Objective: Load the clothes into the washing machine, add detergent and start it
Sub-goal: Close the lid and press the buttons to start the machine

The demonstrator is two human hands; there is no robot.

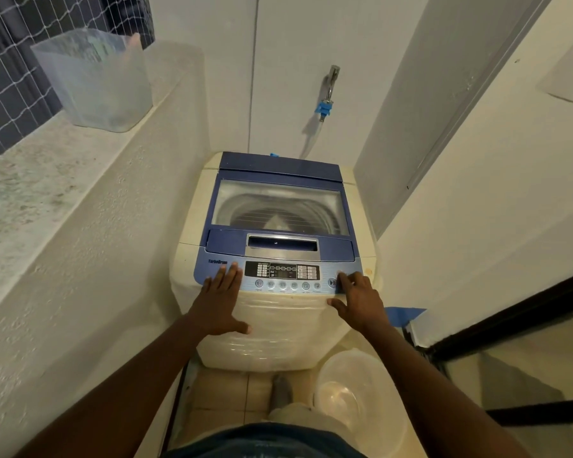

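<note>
A cream top-loading washing machine [278, 338] with a blue lid [278, 170] stands in a narrow alcove. The lid is down, and through its clear window [280, 206] I see the steel drum with something pale at the bottom. The control panel [282, 276] runs along the front edge. My left hand [220, 302] lies flat and spread on the panel's left end, holding nothing. My right hand [358, 299] rests at the panel's right end, its index fingertip beside the start/pause button [332, 282].
A clear plastic tub [96, 81] sits on the stone ledge [30, 180] at the left. A tap with a blue hose fitting [326, 107] hangs on the back wall. A translucent bucket [361, 401] stands on the floor at the machine's right front. Walls close in on both sides.
</note>
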